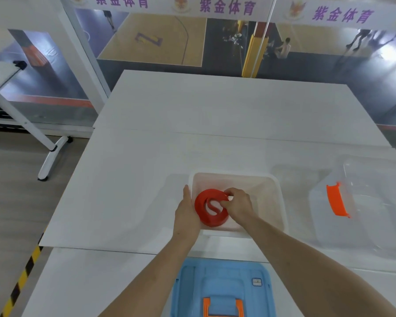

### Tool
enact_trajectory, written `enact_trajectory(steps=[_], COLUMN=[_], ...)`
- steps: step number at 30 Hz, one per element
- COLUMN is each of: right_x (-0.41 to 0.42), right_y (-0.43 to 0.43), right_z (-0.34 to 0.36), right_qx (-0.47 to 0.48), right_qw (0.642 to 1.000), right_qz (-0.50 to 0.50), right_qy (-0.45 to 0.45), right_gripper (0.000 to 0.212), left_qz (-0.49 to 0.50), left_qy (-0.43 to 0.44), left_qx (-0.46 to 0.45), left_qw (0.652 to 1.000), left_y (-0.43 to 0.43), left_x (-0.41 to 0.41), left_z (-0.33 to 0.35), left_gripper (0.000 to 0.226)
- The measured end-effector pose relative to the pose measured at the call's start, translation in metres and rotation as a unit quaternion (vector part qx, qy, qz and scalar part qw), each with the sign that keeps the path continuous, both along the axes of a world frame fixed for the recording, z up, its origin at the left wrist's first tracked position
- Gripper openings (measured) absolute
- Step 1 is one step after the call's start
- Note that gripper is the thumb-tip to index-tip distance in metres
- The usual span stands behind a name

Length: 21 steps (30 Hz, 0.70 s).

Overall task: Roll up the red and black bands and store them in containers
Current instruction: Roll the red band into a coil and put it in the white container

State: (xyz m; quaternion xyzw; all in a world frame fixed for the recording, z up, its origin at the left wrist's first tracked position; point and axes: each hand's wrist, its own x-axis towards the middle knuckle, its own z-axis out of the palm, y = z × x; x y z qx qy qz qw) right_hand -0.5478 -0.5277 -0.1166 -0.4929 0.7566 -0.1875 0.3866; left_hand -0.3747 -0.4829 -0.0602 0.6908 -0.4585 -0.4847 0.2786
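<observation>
On the white worktop [146, 179], in the translucent white rectangular tub's [275, 179] near-left corner, the coiled red band [204, 217] lies flat, hollow upward, right hand [240, 207] fingers pinching its right rim, left hand [185, 213] against its left side, fingers hidden.

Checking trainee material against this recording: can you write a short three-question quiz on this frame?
1. True or false: the red band is stretched out flat and unrolled.
2. Which hand pinches the coil with curled fingers? A) left B) right
3. Fill in: the latch on the clear container at the right is ____.

Key
1. False: it is coiled, within the white container.
2. B, the right hand.
3. Orange.
</observation>
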Motion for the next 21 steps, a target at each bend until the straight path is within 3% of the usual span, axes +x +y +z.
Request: enact_trajectory(steps=[3,6,13,16,21], right_x=[0.004,0.004,0.002,0.001,-0.004], right_y=[-0.005,-0.009,-0.014,-0.014,-0.008], right_z=[-0.003,-0.007,-0.013,-0.013,0.004], right_qx=[-0.001,0.004,0.032,0.057,0.041], right_qw=[1.000,1.000,0.999,0.998,0.998], right_qz=[0.000,-0.008,-0.017,-0.023,0.015], right_qy=[-0.006,-0.001,0.000,-0.006,0.035], right_gripper=[0.040,0.040,0.042,0.057,0.065], left_qz=[0.008,-0.025,-0.045,-0.026,-0.075], left_qy=[-0.005,-0.034,-0.054,-0.035,-0.123], left_qx=[0.020,0.027,0.028,0.028,0.033], left_qw=[1.000,0.999,0.997,0.999,0.989], left_y=[0.000,0.000,0.000,0.002,0.001], left_x=[0.001,0.004,0.005,0.004,0.009], left_z=[0.005,-0.002,-0.005,0.003,0.011], left_gripper=[0.031,0.053,0.068,0.103,0.073])
